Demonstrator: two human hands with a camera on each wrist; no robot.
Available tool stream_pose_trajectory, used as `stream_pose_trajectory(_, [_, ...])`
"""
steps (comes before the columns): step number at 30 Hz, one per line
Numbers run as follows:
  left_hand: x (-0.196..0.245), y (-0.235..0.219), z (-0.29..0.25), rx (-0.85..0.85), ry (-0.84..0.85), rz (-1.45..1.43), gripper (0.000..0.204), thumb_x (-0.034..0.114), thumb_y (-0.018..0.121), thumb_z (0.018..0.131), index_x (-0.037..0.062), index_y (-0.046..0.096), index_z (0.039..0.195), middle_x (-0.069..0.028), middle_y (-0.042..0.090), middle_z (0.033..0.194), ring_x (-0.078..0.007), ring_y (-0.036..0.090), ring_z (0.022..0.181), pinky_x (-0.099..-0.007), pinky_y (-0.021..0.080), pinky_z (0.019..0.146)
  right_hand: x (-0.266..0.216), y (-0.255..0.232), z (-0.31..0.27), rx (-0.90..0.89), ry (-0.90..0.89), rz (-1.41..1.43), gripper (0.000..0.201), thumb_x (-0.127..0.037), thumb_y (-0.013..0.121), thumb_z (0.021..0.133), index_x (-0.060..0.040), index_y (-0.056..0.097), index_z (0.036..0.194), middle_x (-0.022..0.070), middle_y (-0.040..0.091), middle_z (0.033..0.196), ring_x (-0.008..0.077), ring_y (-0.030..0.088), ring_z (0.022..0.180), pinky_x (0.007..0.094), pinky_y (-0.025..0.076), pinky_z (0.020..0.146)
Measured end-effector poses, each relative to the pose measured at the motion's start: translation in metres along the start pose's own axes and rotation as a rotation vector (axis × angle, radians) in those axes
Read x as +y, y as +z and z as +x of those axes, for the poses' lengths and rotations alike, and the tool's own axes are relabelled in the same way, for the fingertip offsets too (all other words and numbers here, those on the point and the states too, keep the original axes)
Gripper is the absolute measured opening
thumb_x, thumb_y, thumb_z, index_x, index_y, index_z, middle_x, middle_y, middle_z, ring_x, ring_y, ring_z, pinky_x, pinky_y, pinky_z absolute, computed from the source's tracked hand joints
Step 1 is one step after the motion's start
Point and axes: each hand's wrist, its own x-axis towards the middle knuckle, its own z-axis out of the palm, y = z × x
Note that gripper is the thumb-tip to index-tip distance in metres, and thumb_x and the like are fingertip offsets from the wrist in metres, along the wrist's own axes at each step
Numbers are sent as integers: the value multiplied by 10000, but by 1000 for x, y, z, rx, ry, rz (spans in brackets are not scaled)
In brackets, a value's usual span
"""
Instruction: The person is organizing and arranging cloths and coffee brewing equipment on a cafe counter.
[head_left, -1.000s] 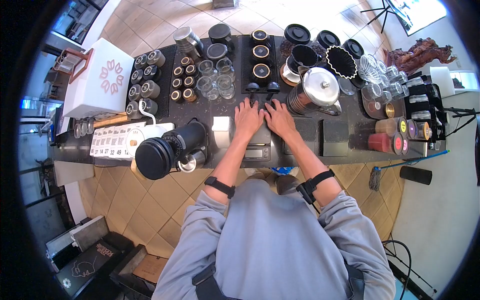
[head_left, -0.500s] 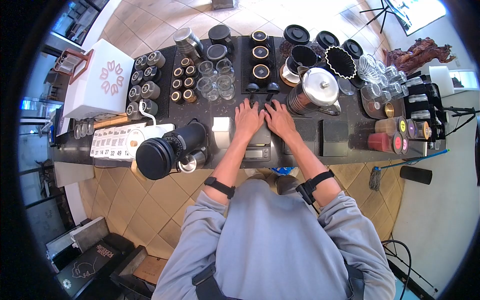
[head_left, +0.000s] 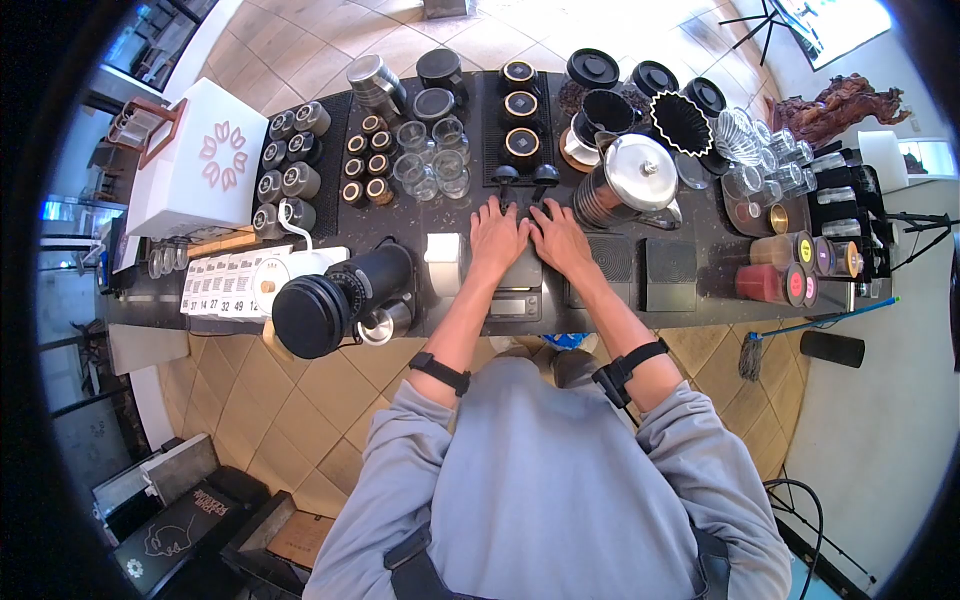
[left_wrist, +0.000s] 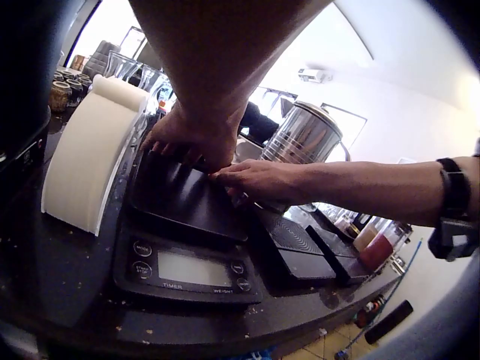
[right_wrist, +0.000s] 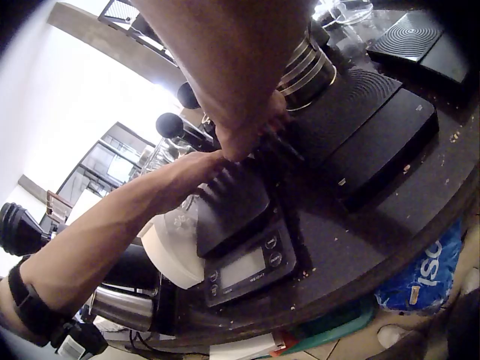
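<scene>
My left hand (head_left: 498, 242) lies palm down with its fingers stretched forward, at the far part of a black digital scale (head_left: 515, 306). Beside it my right hand (head_left: 560, 240) is also palm down, fingers spread, near the scale's right side. The thumbs come close together, and neither hand holds anything. Just beyond the fingertips are two round black knobs, a left knob (head_left: 507, 175) and a right knob (head_left: 546, 175). In the left wrist view the scale's display (left_wrist: 193, 268) faces me. A stack of white paper filters (left_wrist: 94, 154) stands left of the scale.
Right of my hands stand a steel-lidded French press (head_left: 640, 175) and flat black ridged plates (head_left: 672, 275). A black grinder (head_left: 350, 295) and white kettle (head_left: 285, 275) are on the left. Upturned black cups (head_left: 521, 145), glasses (head_left: 432, 160) and jars (head_left: 370, 160) line the back.
</scene>
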Motion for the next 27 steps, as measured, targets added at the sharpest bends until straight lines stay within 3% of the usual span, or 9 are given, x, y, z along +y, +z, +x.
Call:
stream_pose_trajectory(13, [4, -8, 1, -67, -37, -25, 498, 390, 529, 923, 54, 599, 1284, -262, 487, 1325, -404, 489, 1193, -498, 374, 1015, 0, 0, 0, 17, -8, -10, 379, -277, 546, 930, -74, 611, 1243, 189, 520, 1330, 368, 525, 1147, 458, 485, 934])
stream_pose_trajectory(16, [4, -4, 0, -3, -25, -19, 500, 396, 525, 926, 60, 596, 1289, -266, 484, 1328, -404, 491, 1191, -491, 372, 1016, -1, -1, 0, 13, 0, -9, 378, -271, 549, 926, -73, 612, 1242, 191, 518, 1333, 371, 526, 1147, 459, 485, 935])
stream_pose_trajectory(27, [2, 1, 0, -26, -38, -11, 507, 405, 518, 925, 44, 611, 1269, -273, 473, 1355, -396, 475, 1207, -501, 347, 1040, 1, 0, 0, -2, -5, -2, 393, -264, 560, 912, -67, 605, 1249, 194, 504, 1348, 379, 522, 1153, 466, 483, 938])
